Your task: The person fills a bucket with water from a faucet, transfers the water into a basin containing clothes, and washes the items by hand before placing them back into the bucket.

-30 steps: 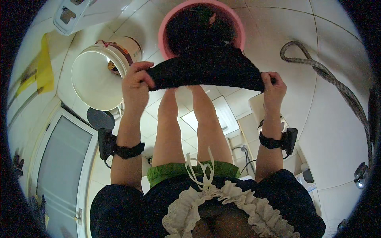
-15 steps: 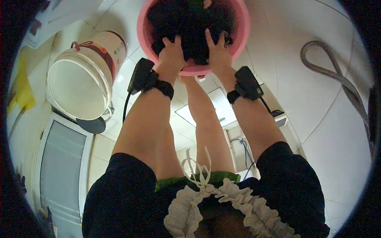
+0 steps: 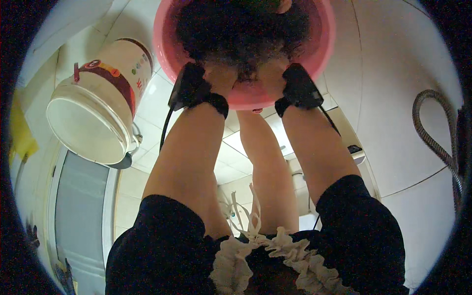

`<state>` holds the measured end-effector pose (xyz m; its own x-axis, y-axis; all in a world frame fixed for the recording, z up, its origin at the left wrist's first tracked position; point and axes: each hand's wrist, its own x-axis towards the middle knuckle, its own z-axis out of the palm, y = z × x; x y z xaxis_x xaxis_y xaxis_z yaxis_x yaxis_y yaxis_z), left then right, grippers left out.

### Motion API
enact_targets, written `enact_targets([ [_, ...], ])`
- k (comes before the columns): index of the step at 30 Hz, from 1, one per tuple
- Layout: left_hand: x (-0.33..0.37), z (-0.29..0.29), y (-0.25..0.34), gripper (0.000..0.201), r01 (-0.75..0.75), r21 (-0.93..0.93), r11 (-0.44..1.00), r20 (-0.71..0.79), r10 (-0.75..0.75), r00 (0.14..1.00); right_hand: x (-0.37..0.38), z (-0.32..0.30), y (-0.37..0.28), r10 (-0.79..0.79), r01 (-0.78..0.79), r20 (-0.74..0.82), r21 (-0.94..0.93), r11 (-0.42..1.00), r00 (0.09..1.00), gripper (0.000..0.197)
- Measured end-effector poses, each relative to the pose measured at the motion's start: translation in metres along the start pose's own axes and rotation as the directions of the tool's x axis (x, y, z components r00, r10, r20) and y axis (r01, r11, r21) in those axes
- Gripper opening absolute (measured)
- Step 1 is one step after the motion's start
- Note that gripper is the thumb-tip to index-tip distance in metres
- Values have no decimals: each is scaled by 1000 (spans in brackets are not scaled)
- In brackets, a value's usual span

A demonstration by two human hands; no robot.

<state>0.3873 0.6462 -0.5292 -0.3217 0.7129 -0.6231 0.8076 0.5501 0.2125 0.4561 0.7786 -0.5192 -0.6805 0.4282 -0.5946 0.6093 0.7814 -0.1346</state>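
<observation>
A round pink basin at the top of the view holds a mass of dark, wet-looking cloth. Both of my arms reach down into it. My left hand is pushed into the near left part of the cloth, and my right hand into the near right part. The fingers of both hands are hidden in the dark mass and blurred. A small skin-coloured patch and a bit of green show at the basin's far side. Each wrist carries a black strapped device with a cable.
On the left a white bucket with a dark red band lies tipped, its mouth toward me. A metal hose loops at the right. A grey-paned door stands lower left, with a yellow thing above it. Pale tiles surround everything.
Both hands have gone deeper into the dark cloth, and their spread fingers have dropped out of sight. The basin looks larger and lower in view; the bucket and hose have shifted as well.
</observation>
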Motion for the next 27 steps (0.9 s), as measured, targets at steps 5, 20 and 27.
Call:
enact_targets([
  [5,-6,-9,1,30,160,-225,961,-53,-176,983,-11,-24,4,10,17,-104,255,967,994,46],
  [20,-204,-181,5,37,-97,-964,249,-167,-276,947,-264,-267,-55,208,-162,160,987,-11,965,36],
  [27,-212,-203,54,36,-313,-877,365,-370,-98,924,-205,-214,-83,107,-269,345,860,-433,932,50],
])
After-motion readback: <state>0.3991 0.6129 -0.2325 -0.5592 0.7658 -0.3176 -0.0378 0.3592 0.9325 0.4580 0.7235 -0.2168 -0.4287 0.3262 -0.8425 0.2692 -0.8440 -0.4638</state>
